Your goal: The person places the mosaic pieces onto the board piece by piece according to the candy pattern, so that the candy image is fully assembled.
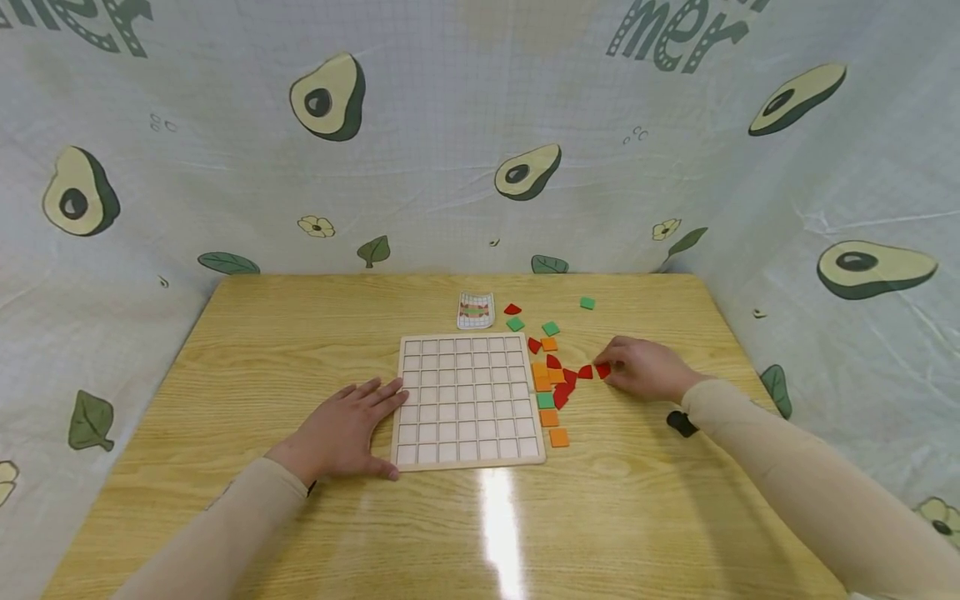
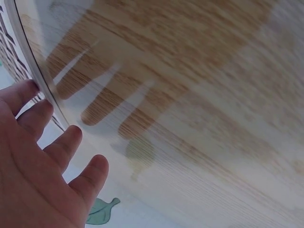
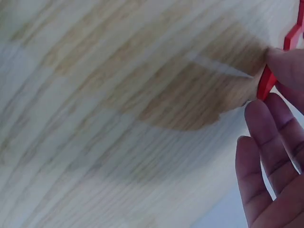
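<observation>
A pale wooden grid board (image 1: 468, 400) lies flat on the table, its square cells bare. My left hand (image 1: 348, 429) rests at the board's left edge, fingers spread and straight, fingertips on the rim; the left wrist view shows the same hand (image 2: 47, 156) beside that edge. Right of the board, my right hand (image 1: 645, 367) pinches a red wedge-shaped piece (image 1: 603, 371) between thumb and fingers, low over the wood. In the right wrist view the red piece (image 3: 267, 81) shows between thumb and fingertips. Another red wedge (image 1: 586, 372) lies just left of it.
Orange squares (image 1: 550, 418), green squares (image 1: 545, 401) and several red wedges (image 1: 561, 394) lie scattered along the board's right side. A small printed pattern card (image 1: 476, 311) lies behind the board. The wooden table (image 1: 300, 333) meets an avocado-print cloth (image 1: 420, 167) at its back and sides.
</observation>
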Motion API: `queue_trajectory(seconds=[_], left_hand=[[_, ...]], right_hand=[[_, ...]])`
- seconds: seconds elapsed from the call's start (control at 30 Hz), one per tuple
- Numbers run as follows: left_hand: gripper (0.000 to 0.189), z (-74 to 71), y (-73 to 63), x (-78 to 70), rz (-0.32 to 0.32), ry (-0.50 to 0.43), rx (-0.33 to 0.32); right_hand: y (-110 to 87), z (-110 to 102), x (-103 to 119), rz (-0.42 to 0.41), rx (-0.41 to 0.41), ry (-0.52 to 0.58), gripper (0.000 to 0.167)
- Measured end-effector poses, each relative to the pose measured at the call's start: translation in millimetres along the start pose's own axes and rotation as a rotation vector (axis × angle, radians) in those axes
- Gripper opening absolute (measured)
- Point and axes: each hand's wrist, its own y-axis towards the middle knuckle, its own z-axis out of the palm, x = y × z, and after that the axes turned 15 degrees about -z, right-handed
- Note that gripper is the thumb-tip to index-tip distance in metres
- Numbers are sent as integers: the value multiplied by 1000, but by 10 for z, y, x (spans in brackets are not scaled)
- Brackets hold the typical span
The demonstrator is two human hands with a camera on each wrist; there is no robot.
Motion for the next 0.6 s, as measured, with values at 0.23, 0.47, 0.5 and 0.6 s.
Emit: queue_trajectory(seconds=[0.23, 0.47, 0.5, 0.6], left_hand=[[113, -5, -1, 0, -12, 15, 22], [113, 4, 12, -7, -10, 8, 25], [113, 5, 11, -8, -12, 7, 28], [112, 6, 12, -15, -9, 8, 28]], right_hand=[[-9, 48, -2, -20, -19, -39, 26], [-34, 46, 7, 17, -50, -41, 29], [-36, 50, 9, 30, -52, -41, 29], [-34, 59, 22, 61, -46, -43, 31]])
